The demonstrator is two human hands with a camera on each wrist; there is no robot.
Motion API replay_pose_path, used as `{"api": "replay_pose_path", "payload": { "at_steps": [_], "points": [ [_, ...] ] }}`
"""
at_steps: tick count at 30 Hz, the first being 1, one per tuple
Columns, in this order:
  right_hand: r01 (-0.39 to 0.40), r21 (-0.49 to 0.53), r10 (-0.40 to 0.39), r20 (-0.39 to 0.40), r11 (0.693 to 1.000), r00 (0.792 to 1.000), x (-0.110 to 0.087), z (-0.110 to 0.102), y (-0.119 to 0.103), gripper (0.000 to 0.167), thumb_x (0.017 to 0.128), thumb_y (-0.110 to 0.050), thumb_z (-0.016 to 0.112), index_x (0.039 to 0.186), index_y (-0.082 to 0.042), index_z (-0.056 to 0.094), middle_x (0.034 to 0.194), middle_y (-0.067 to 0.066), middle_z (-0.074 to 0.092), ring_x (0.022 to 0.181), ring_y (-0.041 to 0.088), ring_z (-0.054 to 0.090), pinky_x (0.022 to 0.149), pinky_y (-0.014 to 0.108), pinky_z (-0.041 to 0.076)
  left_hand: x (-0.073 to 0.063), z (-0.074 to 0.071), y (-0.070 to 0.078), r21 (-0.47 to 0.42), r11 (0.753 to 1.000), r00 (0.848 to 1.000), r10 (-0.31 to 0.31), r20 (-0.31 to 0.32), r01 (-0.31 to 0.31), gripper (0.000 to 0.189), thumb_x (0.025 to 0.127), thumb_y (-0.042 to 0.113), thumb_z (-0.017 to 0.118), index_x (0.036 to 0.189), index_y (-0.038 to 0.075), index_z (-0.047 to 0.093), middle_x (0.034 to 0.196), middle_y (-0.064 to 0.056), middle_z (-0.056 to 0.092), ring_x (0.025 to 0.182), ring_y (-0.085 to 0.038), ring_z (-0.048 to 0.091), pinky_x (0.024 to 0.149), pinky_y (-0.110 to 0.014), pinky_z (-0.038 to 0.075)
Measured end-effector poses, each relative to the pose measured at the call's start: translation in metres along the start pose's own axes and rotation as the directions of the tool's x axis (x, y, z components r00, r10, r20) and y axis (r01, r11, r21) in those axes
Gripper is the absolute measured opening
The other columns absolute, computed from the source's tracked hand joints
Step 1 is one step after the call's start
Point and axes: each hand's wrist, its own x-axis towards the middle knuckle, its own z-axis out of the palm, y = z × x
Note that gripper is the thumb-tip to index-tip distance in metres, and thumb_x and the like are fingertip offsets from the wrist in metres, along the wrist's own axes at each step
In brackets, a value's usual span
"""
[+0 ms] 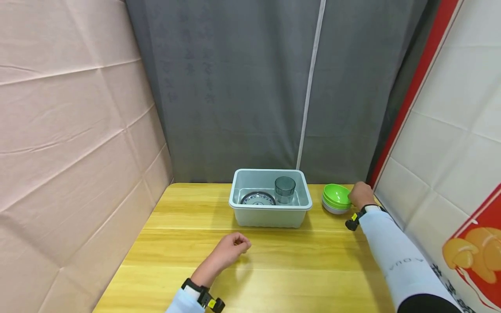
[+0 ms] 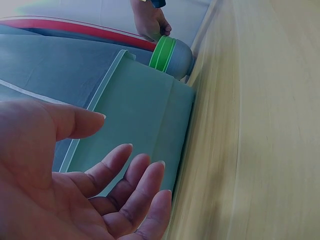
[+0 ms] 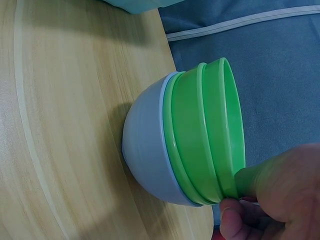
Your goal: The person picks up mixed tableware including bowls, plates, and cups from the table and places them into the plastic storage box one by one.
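A stack of bowls [image 1: 335, 198] stands at the table's back right, several green ones nested over a pale grey-white bowl [image 3: 145, 140]. My right hand [image 1: 362, 194] pinches the rim of the uppermost green bowl [image 3: 227, 125] on its right side, thumb over the edge and fingers outside. Nothing is in my left hand [image 1: 231, 248], which hovers over the table in front of the bin with its fingers loosely curved. A pale blue-grey plastic bin [image 1: 270, 216] sits at the back middle. Inside it, a dark-patterned plate [image 1: 258, 198] lies left of a clear glass [image 1: 285, 189].
The light wood table [image 1: 289, 269] runs back to a grey curtain [image 1: 235, 87]. Pinkish cloth [image 1: 78, 130] hangs at the left. A white panel with a red border [image 1: 442, 126] closes off the right side, near my right arm.
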Motion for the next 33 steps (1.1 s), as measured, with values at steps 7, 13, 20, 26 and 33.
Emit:
{"api": "replay_pose_path", "payload": {
  "at_steps": [7, 13, 20, 26, 33],
  "points": [
    [-0.011, 0.006, 0.011, -0.014, 1.000, 1.000, 0.000, 0.000, -0.003, 0.016, 0.096, 0.004, 0.066, 0.099, 0.019, 0.069, 0.082, 0.023, 0.062, 0.076, 0.038, 0.060, 0.064, 0.038, 0.052, -0.001, -0.001, 0.000, -0.001, 1.000, 1.000, 0.004, 0.001, -0.004, 0.020, 0.108, 0.026, 0.073, 0.113, 0.007, 0.072, 0.099, -0.005, 0.067, 0.097, -0.030, 0.066, 0.075, -0.036, 0.054],
    [0.013, -0.009, -0.014, -0.051, 1.000, 0.999, 0.002, -0.001, -0.005, 0.015, 0.096, 0.002, 0.065, 0.090, 0.015, 0.070, 0.079, 0.022, 0.064, 0.073, 0.037, 0.062, 0.063, 0.041, 0.055, -0.001, -0.004, -0.001, 0.004, 1.000, 1.000, 0.001, -0.002, -0.001, 0.020, 0.109, 0.026, 0.071, 0.114, 0.007, 0.073, 0.099, -0.004, 0.068, 0.096, -0.028, 0.066, 0.075, -0.035, 0.053],
    [0.003, 0.041, -0.001, -0.034, 0.999, 0.999, 0.001, -0.005, -0.002, 0.022, 0.098, -0.002, 0.065, 0.088, 0.016, 0.073, 0.074, 0.020, 0.069, 0.066, 0.033, 0.066, 0.058, 0.037, 0.056, -0.002, -0.005, -0.002, -0.003, 1.000, 1.000, -0.014, -0.008, 0.014, 0.020, 0.108, 0.027, 0.072, 0.113, 0.008, 0.073, 0.099, -0.005, 0.068, 0.096, -0.028, 0.066, 0.074, -0.034, 0.053],
    [0.001, 0.118, 0.005, -0.049, 0.993, 0.999, 0.003, -0.014, -0.005, 0.031, 0.104, -0.010, 0.063, 0.098, 0.019, 0.072, 0.083, 0.026, 0.073, 0.072, 0.036, 0.077, 0.059, 0.033, 0.060, -0.001, -0.008, -0.003, 0.012, 1.000, 1.000, 0.009, -0.028, -0.009, 0.020, 0.108, 0.025, 0.072, 0.112, 0.006, 0.073, 0.098, -0.005, 0.069, 0.097, -0.032, 0.068, 0.074, -0.036, 0.053],
    [0.034, 0.330, -0.036, 0.002, 0.943, 0.999, -0.013, -0.037, -0.014, 0.038, 0.109, -0.011, 0.059, 0.122, 0.024, 0.061, 0.112, 0.040, 0.067, 0.076, 0.033, 0.081, 0.070, 0.041, 0.068, 0.000, -0.015, -0.001, 0.006, 1.000, 1.000, 0.003, -0.015, -0.003, 0.022, 0.109, 0.027, 0.071, 0.114, 0.006, 0.074, 0.101, -0.007, 0.069, 0.099, -0.033, 0.066, 0.075, -0.036, 0.053]
  ]
}}
